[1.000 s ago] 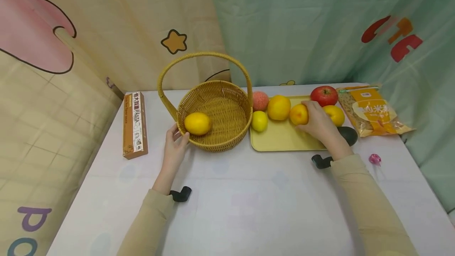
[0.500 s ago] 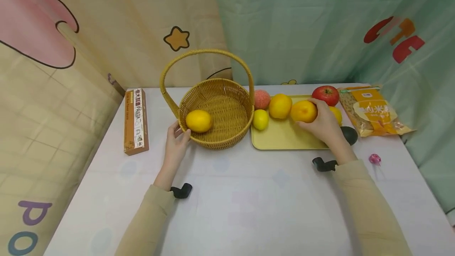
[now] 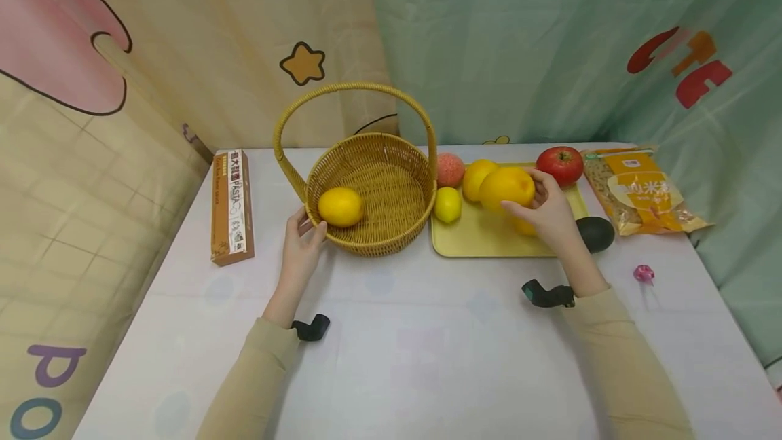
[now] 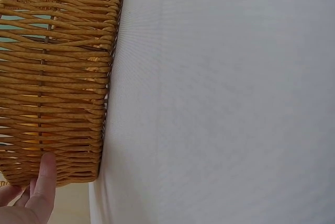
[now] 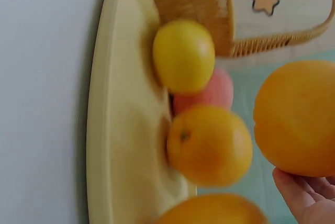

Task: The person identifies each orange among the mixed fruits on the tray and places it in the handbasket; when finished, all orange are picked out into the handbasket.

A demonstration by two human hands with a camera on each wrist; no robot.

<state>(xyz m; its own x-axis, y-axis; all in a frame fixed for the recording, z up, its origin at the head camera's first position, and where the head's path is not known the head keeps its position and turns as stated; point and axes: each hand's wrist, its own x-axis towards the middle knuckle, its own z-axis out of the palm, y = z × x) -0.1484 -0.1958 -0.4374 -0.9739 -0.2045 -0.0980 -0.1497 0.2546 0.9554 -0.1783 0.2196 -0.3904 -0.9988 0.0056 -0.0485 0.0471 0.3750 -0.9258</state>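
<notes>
My right hand (image 3: 550,212) holds an orange (image 3: 507,189) above the pale yellow tray (image 3: 489,246), thumb and fingers round its right side. In the right wrist view, the held orange (image 5: 298,119) fills the right edge, with my fingertips beneath it. My left hand (image 3: 301,246) grips the near left side of the wicker basket (image 3: 391,206). One digit presses on the woven wall (image 4: 57,88) in the left wrist view. Inside the basket, at its left, lies a yellow oval fruit (image 3: 341,207).
On the tray are another orange (image 3: 476,178), a small yellow fruit (image 3: 448,205), a pink ball-like fruit (image 3: 450,170) and a red apple (image 3: 559,166). A dark green fruit (image 3: 595,234), a grain bag (image 3: 647,189) and a lollipop (image 3: 643,273) are at right. A pasta box (image 3: 232,209) lies left.
My right hand has lifted the orange from the tray and carried it a little left, overlapping the other orange. My left hand has stayed at the basket.
</notes>
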